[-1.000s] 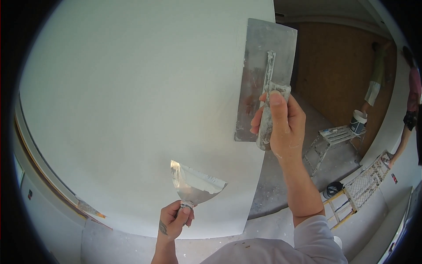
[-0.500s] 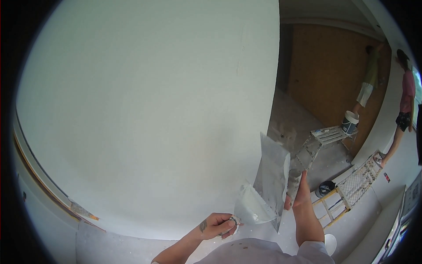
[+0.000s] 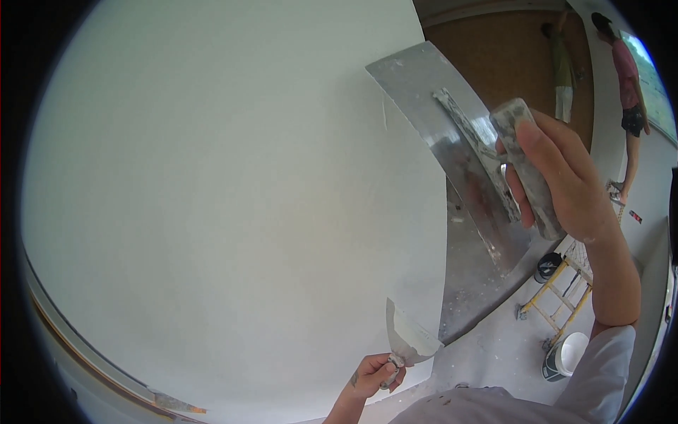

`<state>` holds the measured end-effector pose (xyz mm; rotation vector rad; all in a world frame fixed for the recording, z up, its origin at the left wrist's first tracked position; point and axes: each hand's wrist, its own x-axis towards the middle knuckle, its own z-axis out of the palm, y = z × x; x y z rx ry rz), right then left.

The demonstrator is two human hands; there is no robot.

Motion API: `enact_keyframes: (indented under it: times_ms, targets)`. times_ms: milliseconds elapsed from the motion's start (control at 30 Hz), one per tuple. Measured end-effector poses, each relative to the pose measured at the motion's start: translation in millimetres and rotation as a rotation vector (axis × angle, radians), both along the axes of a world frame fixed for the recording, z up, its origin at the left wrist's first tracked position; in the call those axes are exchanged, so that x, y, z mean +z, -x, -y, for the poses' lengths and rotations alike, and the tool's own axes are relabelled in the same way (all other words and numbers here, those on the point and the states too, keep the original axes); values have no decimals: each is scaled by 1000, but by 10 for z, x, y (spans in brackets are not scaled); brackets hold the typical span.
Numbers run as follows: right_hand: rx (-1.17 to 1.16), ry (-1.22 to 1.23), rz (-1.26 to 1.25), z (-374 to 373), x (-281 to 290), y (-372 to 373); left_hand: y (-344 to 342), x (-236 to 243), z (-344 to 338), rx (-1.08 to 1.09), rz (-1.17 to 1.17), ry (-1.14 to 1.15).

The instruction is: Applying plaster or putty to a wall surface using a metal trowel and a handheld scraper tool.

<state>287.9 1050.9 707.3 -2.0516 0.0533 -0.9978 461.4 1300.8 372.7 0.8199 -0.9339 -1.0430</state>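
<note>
My right hand (image 3: 568,173) is closed round the handle of a wide steel plastering trowel (image 3: 462,152), raised at the right edge of a large pale wall (image 3: 233,198). The blade's upper left corner overlaps the wall, near a short raised streak in its surface; whether it touches cannot be told. Low in front of me, my left hand (image 3: 374,376) grips a putty knife (image 3: 409,339) by its handle. White filler covers part of its fan-shaped blade, which points up and to the right, close to the wall's lower edge.
At right stand a yellow-framed ladder or scaffold (image 3: 558,300), a dark bucket (image 3: 547,267) and a white-lined bucket (image 3: 567,355). Two people work farther back: one in pink (image 3: 627,78) on a raised platform, one in green (image 3: 560,71) by a brown wall (image 3: 487,71).
My right hand has lifted the trowel up, its blade now slanting across the wall's edge. The left hand with the putty knife has moved slightly right and down. The view has shifted.
</note>
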Motion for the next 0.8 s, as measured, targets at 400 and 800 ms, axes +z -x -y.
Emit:
enact_keyframes:
  times_ms: [400, 800]
  targets:
    - [-249, 228, -132, 284, -143, 210, -15, -197, -134, 62, 74, -168]
    - [620, -488, -263, 489, -1351, -9, -295, -352, -89, 13, -22, -121]
